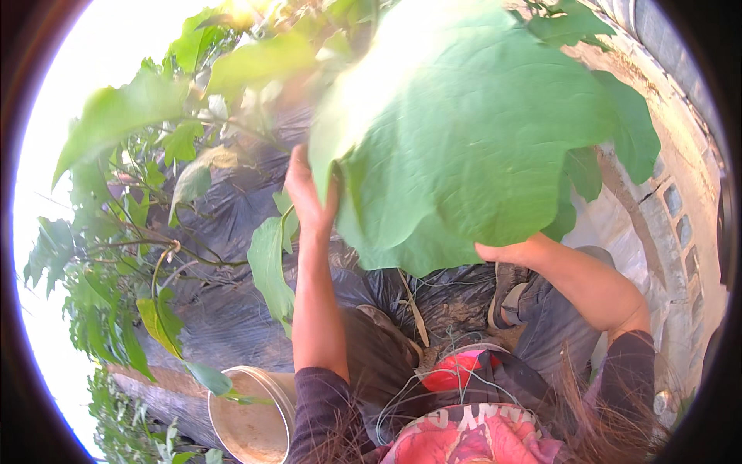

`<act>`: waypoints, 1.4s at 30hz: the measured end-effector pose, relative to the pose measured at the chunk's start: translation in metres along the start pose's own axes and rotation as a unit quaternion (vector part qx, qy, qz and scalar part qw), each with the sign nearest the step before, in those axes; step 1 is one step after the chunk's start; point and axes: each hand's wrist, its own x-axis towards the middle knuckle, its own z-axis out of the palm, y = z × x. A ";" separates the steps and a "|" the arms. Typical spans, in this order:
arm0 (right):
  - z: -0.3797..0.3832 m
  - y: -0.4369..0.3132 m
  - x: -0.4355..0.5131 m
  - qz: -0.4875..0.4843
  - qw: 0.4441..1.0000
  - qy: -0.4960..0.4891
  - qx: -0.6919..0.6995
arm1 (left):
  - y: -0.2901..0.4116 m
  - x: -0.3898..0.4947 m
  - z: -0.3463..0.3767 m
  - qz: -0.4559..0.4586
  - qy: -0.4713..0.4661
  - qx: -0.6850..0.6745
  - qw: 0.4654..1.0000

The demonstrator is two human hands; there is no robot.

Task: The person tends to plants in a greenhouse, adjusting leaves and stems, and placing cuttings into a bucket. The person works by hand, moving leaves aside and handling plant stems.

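A very large green leaf (464, 133) fills the upper middle of the head view, overlapping other leaves beneath it. My left hand (310, 194) is raised at the leaf's left edge, thumb and fingers apart, with part of the hand behind the leaf. Whether it grips anything there cannot be told. My right hand (513, 250) reaches under the lower right margin of the leaf, which hides most of its fingers. A smaller hanging leaf (271, 267) is beside my left forearm.
Leafy plants with branching stems (174, 246) line the left side. Black plastic mulch film (232, 313) covers the soil. A white bucket (249, 417) stands by my left sleeve. Thin green strings (400, 394) hang around my lap. Hollow concrete blocks (678, 214) edge the right side.
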 end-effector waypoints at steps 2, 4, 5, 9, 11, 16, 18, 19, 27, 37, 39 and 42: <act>0.006 0.005 0.001 -0.060 0.997 0.046 0.002 | 0.030 -0.006 0.009 0.104 -0.053 0.033 0.993; 0.026 0.034 0.006 -0.054 0.995 0.062 -0.051 | 0.053 -0.007 0.023 0.160 -0.101 0.026 0.981; 0.040 0.049 0.013 -0.024 0.994 0.048 -0.091 | 0.062 -0.008 0.026 0.175 -0.122 0.031 0.976; 0.070 0.030 0.038 -0.121 0.992 -0.008 -0.021 | 0.092 0.009 0.025 0.204 -0.158 0.072 0.963; 0.089 0.047 0.037 -0.083 0.996 -0.014 0.030 | 0.097 0.025 0.051 0.212 -0.167 0.072 0.960; 0.086 0.020 0.043 -0.138 0.982 -0.086 -0.100 | 0.102 0.079 0.093 0.172 -0.138 0.107 0.970; 0.065 -0.010 0.049 -0.103 0.956 -0.195 -0.195 | 0.106 0.093 0.095 0.157 -0.093 0.086 0.979; 0.060 -0.021 0.052 -0.087 0.934 -0.247 -0.241 | 0.102 0.104 0.093 0.196 -0.067 0.098 0.974; 0.050 -0.031 0.055 -0.063 0.958 -0.217 -0.176 | 0.101 0.149 0.088 -0.112 0.069 -0.237 0.962; 0.058 -0.036 0.064 -0.024 0.948 -0.250 -0.195 | 0.027 0.219 0.061 -0.035 -0.045 0.069 0.996; 0.066 -0.044 0.067 -0.045 0.943 -0.260 -0.204 | -0.006 0.244 0.031 0.114 -0.124 0.277 0.946; 0.060 -0.031 0.067 -0.024 0.943 -0.260 -0.208 | 0.021 0.223 0.064 -0.201 -0.061 0.000 0.978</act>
